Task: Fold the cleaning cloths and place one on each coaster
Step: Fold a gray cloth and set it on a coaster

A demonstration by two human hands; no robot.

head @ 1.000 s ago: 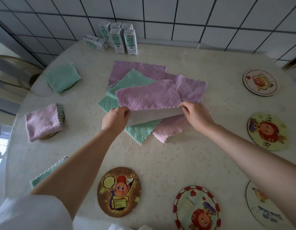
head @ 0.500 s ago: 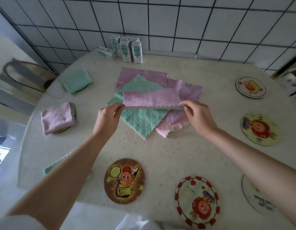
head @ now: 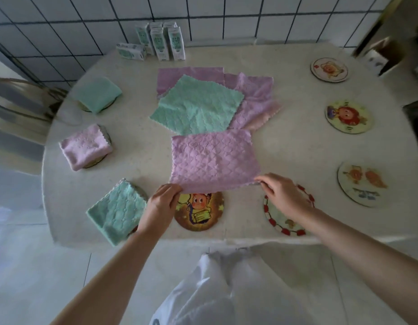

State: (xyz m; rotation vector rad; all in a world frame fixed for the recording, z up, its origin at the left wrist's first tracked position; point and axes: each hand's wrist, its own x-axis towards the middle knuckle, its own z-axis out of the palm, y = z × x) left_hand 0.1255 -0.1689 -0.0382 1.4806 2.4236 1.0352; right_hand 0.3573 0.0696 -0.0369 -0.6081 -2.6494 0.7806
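Trainee: Corners, the two near ones: why hold the purple cloth [head: 215, 160] there?
Trainer: Probably to keep it spread and square for the first fold. The left hand [head: 162, 202] pinches the near-left corner and the right hand [head: 280, 195] pinches the near-right one, fingers curled on the hem. The sheet looks flat on the table [head: 297, 146].
Trainee: Where does it lie from the hands?
Trainer: Straight beyond them, stretching away. Its far edge reaches the loose green cloth [head: 196, 104], which tops the unfolded purple ones [head: 255, 97]. Its near edge covers the top of the cartoon coaster [head: 199, 213], just beside the left hand. The right hand is over the red-rimmed coaster [head: 285, 221].
Trainee: And on the left?
Trainer: The far green bundle [head: 97, 93], the pink bundle [head: 85, 146] and the near green bundle [head: 116, 212], each folded on its own coaster. The coasters on the right [head: 348, 116] are bare, so I judge the job roughly a third done, and the cartoon coaster seems the likely home for this one
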